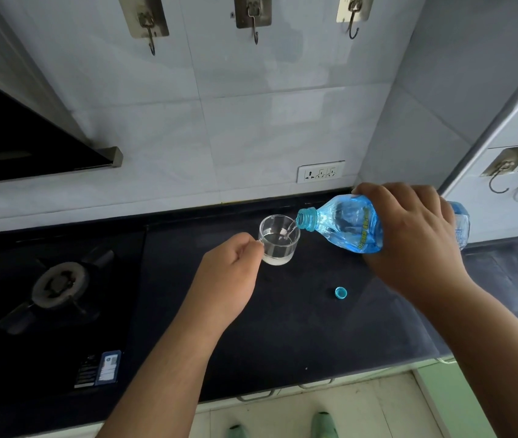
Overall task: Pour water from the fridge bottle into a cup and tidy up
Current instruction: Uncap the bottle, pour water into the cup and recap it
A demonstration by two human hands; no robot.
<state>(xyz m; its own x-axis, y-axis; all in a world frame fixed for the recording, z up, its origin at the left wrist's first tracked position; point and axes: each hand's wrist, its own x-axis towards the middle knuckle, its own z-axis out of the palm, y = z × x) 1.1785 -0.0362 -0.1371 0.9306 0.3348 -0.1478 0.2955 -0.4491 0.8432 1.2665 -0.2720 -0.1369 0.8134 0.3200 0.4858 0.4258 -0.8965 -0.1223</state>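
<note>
A clear glass cup (280,240) stands on the dark countertop (283,327), partly filled with water. My left hand (229,270) grips its handle on the left side. My right hand (409,235) holds a blue plastic bottle (343,224) tipped on its side, its open neck over the cup's right rim. A thin stream of water runs from the neck into the cup. The bottle's blue cap (341,292) lies loose on the counter, in front of the bottle and to the right of the cup.
A gas hob with a burner (60,284) fills the counter's left part, under a black range hood (23,143). A wall socket (321,172) sits behind the cup. Hooks (255,23) hang on the tiled wall. A white fridge side (504,172) stands at right.
</note>
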